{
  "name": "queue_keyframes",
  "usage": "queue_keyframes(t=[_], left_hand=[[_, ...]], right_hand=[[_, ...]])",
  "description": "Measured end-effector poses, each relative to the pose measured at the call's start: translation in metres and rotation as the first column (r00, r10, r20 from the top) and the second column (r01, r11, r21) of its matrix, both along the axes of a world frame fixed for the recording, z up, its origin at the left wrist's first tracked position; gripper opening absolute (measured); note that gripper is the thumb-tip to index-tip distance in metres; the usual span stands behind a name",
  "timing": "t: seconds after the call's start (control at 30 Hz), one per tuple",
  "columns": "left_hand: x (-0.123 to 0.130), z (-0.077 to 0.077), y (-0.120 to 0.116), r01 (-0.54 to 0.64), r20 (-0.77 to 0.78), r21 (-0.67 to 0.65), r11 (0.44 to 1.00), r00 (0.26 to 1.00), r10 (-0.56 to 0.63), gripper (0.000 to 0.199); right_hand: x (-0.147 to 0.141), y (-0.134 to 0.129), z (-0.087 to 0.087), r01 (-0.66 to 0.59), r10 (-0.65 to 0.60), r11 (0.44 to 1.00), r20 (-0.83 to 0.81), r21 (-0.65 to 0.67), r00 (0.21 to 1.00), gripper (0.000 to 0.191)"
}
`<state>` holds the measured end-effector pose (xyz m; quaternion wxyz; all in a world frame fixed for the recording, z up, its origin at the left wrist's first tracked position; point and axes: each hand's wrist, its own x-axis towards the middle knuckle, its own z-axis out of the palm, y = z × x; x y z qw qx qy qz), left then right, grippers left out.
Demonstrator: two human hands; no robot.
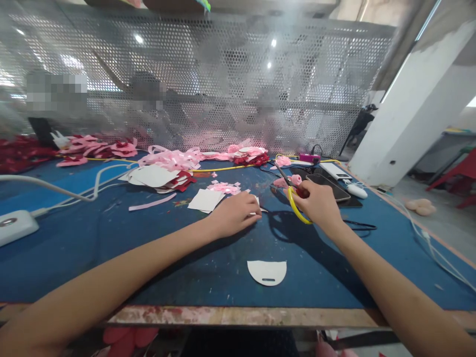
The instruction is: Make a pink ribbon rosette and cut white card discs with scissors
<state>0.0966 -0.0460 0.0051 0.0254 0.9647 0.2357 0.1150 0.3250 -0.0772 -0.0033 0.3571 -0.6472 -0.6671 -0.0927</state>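
The right hand's [319,199] grip is holding the yellow-handled scissors [293,204] firmly, above the bench [178,272]; the left hand's [237,213] is curling partly over a white piece [257,200] beside the white squares [206,199], its exact opening hidden. The half-round cutout [267,270] is lying near the front edge [208,315], bare blue surface flanking it

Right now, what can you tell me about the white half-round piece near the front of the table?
The half-round piece is thin and white, like card or stiff felt. Its straighter edge faces away from the person, with a pointed corner at each end; the curved edge faces the near table edge. A narrow dark slot sits near the curve. It lies flat on the blue tabletop, touched by neither hand.
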Motion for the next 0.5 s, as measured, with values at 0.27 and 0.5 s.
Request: queue_keyframes(t=[0.27,0.5], left_hand=[[0.015,0.0,-0.057,-0.064,-0.179,-0.445,0.893,0.984,-0.019,0.033],[0.01,0.012,-0.025,-0.132,0.013,-0.702,0.699,0.98,0.199,0.024]], right_hand=[[-0.001,0.001,0.0,-0.011,0.011,1.0,-0.002,0.01,1.0,0.038],[-0.002,0.001,0.001,0.022,-0.02,0.999,0.041,-0.046,0.999,0.035]])
